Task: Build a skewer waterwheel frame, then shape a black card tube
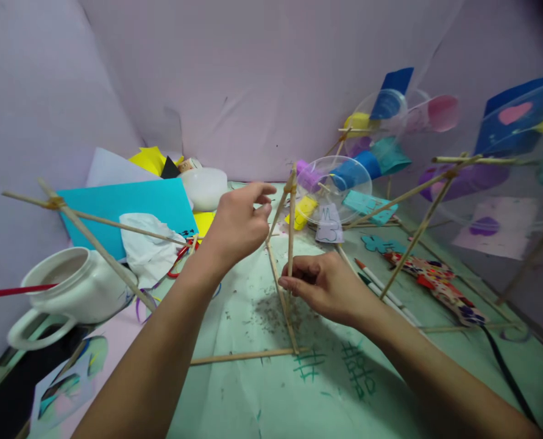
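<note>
Standing beside sticks, a mug holds brownish liquid.

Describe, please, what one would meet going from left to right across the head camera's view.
White mug → crumpled white tissue → left hand → right hand → patterned strip → paper with a purple shape.

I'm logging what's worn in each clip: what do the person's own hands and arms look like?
The left hand and right hand are ungloved, with no ring, watch or bracelet showing. The left forearm and right forearm are bare to the picture's edge; no sleeve or cable shows.
</note>
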Motion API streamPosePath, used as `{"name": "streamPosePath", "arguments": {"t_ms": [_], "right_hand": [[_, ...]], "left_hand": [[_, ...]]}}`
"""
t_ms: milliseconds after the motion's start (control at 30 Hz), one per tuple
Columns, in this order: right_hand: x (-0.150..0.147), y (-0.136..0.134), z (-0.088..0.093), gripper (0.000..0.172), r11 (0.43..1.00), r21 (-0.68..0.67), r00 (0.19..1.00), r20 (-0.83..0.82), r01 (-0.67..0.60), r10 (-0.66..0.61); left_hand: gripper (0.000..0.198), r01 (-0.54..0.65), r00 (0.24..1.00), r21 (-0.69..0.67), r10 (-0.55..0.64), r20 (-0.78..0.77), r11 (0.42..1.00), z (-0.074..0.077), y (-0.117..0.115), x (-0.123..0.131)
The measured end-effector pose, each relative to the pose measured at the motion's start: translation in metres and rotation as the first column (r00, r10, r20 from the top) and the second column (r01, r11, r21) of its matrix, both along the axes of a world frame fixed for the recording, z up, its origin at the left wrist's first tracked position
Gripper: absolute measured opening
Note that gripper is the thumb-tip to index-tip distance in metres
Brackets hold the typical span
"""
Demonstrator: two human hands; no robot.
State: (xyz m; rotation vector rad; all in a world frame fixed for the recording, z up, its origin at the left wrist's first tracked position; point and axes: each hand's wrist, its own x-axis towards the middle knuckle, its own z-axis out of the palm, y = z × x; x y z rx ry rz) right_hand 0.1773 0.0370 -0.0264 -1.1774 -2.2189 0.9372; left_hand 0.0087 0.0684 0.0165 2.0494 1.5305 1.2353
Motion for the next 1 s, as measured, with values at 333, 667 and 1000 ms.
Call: {"name": "streamPosePath", "arguments": {"t_ms": [333,667,1000], "right_hand": [[-0.003,0.001,-0.001,0.016,1.0,-0.003,1.0,-0.023,0.012,-0.012],[0.001,0.001,0.002,0.015,1.0,0.027,1.0,0.017,-0.006,0.005],[0.039,0.033,0.006,0.02,0.991,-0.008,0.981,0.143,0.13,-0.128]], "left_hand": [[0.03,0.065,0.948,-0.064,-0.041,0.316,0.996,0.024,-0.026,0.021],[0.034,-0.067,0.995,-0.005,0.067,0.076,0.998,0.008,-0.019,0.029],[0.03,-0.135,0.98,-0.064,0.143,0.138,0.989,0.016,-0.022,0.039]]}}
